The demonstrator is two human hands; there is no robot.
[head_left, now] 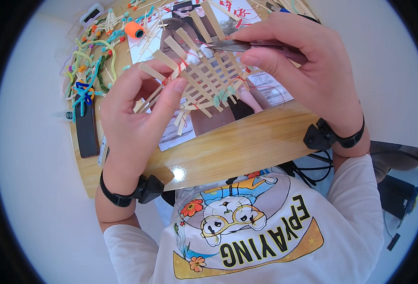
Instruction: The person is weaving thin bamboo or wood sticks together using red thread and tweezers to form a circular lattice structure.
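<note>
the wooden table is lying under everything, its glossy rim curving toward the person's chest. a printed magazine page is lying flat on it, mostly covered by the work. above that, the woven lattice of pale flat sticks is being held up off the table between both hands, its strips crossing on two diagonals, the longer run slanting from lower left to upper right. the left hand is pinching the lattice's left corner, thumb and fingers closed on the strip ends. the right hand is closing around metal scissors, whose blades are lying nearly level and pointing left across the lattice's upper part. red thread is binding some crossings. to the left, a heap of coloured pipe cleaners is crowding the table edge beside a black oblong device. an orange spool is sitting near loose sticks at the top.
</note>
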